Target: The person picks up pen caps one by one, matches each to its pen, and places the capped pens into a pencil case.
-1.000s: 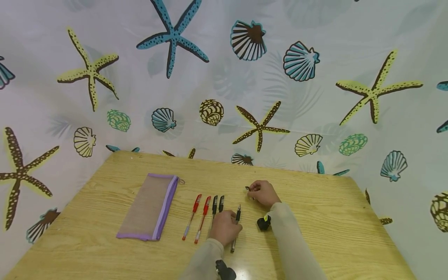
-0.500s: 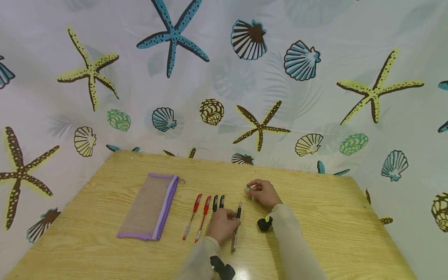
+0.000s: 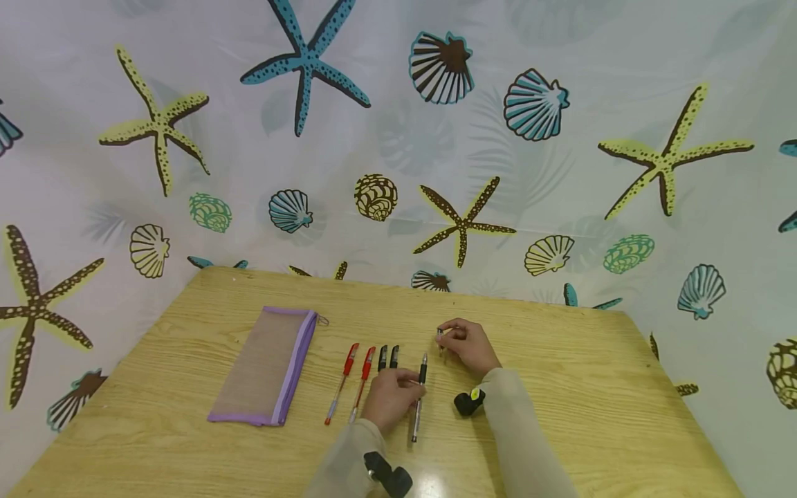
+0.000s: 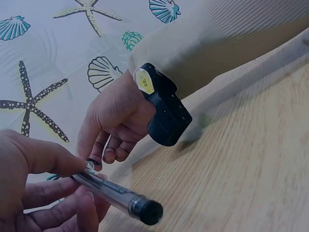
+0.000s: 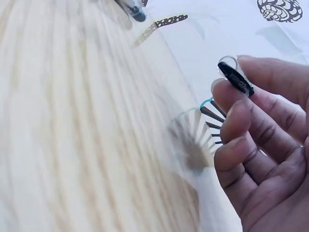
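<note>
fingers on pen beside capped pens

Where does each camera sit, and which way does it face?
Head: on the head, facing forward and down at the table; left hand, right hand and sleeves show.
Left wrist: on that wrist, facing the left hand holding a black gel pen, right hand beyond.
Right wrist: on that wrist, facing the right hand pinching a pen cap.
Shared: head and left wrist show the black gel pen and both hands.

Glare whitened the table at the head view's bottom centre; the right wrist view's left looked blurred.
</note>
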Motion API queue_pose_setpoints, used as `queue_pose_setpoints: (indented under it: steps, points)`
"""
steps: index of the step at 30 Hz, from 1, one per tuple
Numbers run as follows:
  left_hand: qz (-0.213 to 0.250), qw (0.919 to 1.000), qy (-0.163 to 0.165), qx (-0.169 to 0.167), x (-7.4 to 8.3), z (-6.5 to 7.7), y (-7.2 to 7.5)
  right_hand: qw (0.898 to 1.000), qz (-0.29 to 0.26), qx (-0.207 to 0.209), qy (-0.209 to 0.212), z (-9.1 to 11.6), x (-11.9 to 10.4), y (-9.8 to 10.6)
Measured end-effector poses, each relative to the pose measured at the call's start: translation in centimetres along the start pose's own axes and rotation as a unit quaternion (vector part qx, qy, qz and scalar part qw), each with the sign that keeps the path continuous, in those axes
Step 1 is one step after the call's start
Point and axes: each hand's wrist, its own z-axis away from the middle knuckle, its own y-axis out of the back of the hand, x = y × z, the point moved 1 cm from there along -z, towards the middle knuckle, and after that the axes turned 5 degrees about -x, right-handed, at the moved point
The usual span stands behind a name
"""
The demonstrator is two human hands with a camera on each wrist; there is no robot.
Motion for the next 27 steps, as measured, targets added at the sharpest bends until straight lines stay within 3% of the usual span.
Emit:
queue_pose_setpoints:
  steps: [10, 14, 27]
  points:
    - [0.018, 0.9998, -0.009, -0.008, -0.4, -0.1, 0.2, 0.995, -0.097, 0.015, -0.007, 0.5, -0.4, -1.0]
    - [0.021, 0.9997, -0.013, -0.007, -0.7, -0.2, 0.2, 0.993, -0.120, 0.015, 0.009, 0.7, -0.8, -1.5]
    - [0.017, 0.9998, -0.004, -0.008, -1.2, -0.3, 0.6, 0.991, -0.133, 0.006, 0.027, 1.3, -1.4, -2.2]
